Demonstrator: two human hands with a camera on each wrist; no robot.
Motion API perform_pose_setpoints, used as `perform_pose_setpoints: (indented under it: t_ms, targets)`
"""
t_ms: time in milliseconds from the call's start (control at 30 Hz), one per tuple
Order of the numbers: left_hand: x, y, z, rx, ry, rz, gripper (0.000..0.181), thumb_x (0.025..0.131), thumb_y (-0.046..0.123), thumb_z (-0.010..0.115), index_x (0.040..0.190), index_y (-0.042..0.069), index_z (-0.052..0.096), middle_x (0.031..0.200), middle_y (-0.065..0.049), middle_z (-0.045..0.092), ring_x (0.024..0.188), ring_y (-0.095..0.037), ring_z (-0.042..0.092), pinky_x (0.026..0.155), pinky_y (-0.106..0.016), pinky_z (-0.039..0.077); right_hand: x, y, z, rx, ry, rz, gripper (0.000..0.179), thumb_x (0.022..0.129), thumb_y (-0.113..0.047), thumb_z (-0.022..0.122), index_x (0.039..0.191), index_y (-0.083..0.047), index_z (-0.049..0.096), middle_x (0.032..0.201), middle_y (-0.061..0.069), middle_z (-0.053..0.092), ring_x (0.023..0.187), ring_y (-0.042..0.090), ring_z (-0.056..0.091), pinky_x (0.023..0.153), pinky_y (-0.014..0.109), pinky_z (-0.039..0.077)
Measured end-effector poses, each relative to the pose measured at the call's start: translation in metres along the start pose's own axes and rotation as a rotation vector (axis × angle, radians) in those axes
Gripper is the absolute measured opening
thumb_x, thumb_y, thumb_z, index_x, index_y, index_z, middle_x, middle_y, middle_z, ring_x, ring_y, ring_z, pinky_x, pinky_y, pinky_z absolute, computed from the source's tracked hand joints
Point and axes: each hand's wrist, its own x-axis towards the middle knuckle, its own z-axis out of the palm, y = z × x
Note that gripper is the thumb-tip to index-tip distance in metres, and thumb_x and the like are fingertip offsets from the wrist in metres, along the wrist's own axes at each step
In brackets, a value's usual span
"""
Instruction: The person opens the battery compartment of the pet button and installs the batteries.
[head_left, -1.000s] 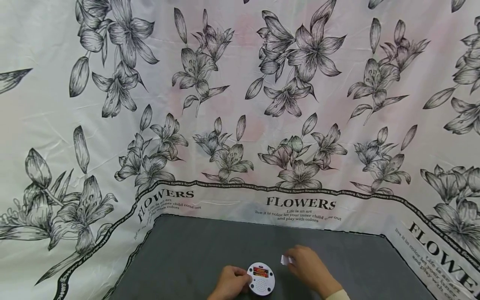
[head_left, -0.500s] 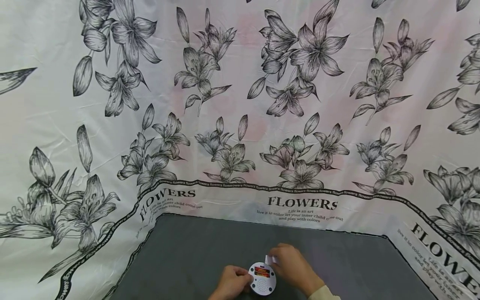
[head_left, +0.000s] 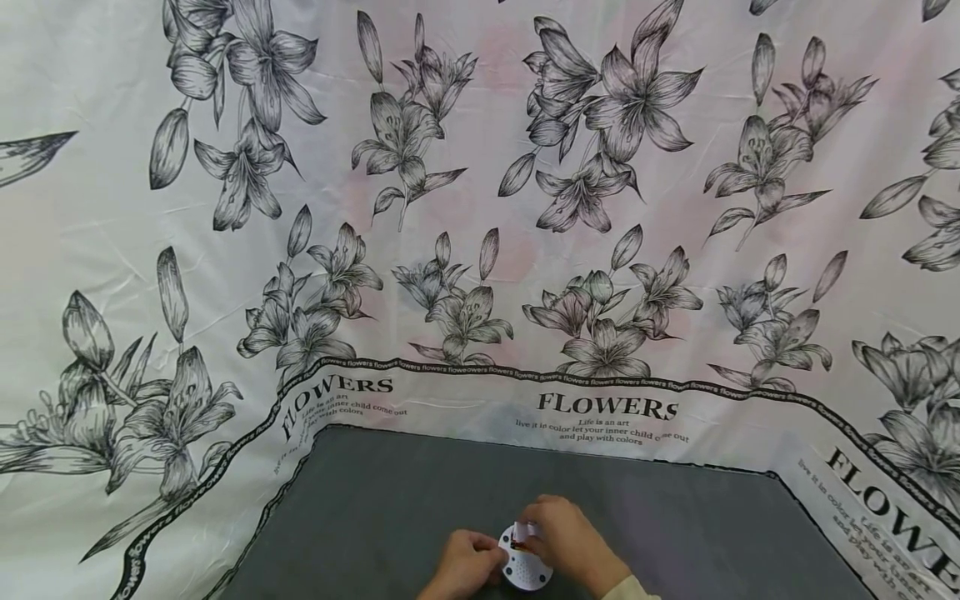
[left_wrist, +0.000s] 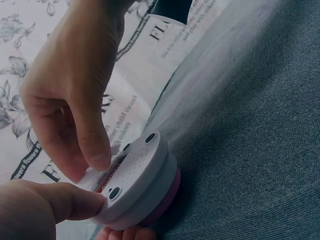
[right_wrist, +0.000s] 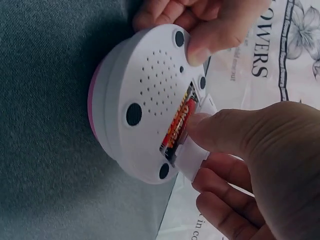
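Observation:
A round white device (right_wrist: 145, 95) with a pink band on its far side lies with its underside up, showing speaker holes and black rubber feet. Red and black batteries (right_wrist: 180, 122) sit in its open compartment. My left hand (head_left: 467, 562) grips the device's left rim, thumb on the underside and fingers beneath, as the left wrist view shows. In my right hand (head_left: 566, 533), thumb and fingers pinch a small white battery cover (right_wrist: 190, 160). The cover is tilted at the compartment's edge, right beside the batteries. From the head view, the right hand hides part of the compartment.
A dark grey cloth-covered tabletop (head_left: 390, 483) lies under the hands. White fabric (head_left: 465, 400) printed with lilies and lettering rises behind it and along both sides.
My right hand has moved left with the battery cover, from beside the device to over its compartment. The left hand keeps its grip on the rim, and the head view has shifted slightly.

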Motion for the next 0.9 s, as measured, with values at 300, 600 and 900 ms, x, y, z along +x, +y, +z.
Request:
perform_pose_setpoints:
  t_ms: [300, 600, 900]
  targets:
    - [0.0037, -0.0019, -0.001, 0.004, -0.007, -0.047, 0.014, 0.091, 0.004, 0.071, 0.1, -0.006, 0.077, 0.084, -0.004, 0.076, 0.073, -0.013, 0.074, 0.067, -0.032, 0.066, 0.0006, -0.0067, 0.0029, -0.021, -0.004, 0.007, 0.015, 0.083, -0.009, 0.093, 0.093, -0.014, 0.082, 0.086, -0.005, 0.07, 0.077, 0.007, 0.065, 0.064, 0.027, 0.055]
    - [0.0034, -0.0031, -0.0003, -0.001, -0.007, -0.042, 0.014, 0.091, 0.003, 0.071, 0.099, -0.006, 0.077, 0.084, -0.004, 0.076, 0.074, -0.013, 0.074, 0.068, -0.032, 0.066, -0.0002, -0.0092, 0.0017, -0.021, -0.025, 0.036, 0.014, 0.086, -0.004, 0.088, 0.095, -0.014, 0.083, 0.088, -0.004, 0.071, 0.079, 0.009, 0.066, 0.066, 0.029, 0.057]
    - [0.001, -0.0019, 0.0019, -0.022, 0.018, -0.033, 0.013, 0.09, 0.002, 0.071, 0.099, -0.007, 0.075, 0.084, -0.006, 0.075, 0.073, -0.013, 0.073, 0.067, -0.033, 0.066, -0.0059, -0.0031, 0.0067, -0.037, 0.056, 0.052, 0.02, 0.087, -0.001, 0.083, 0.101, -0.015, 0.083, 0.091, -0.005, 0.073, 0.081, 0.009, 0.069, 0.066, 0.03, 0.059]
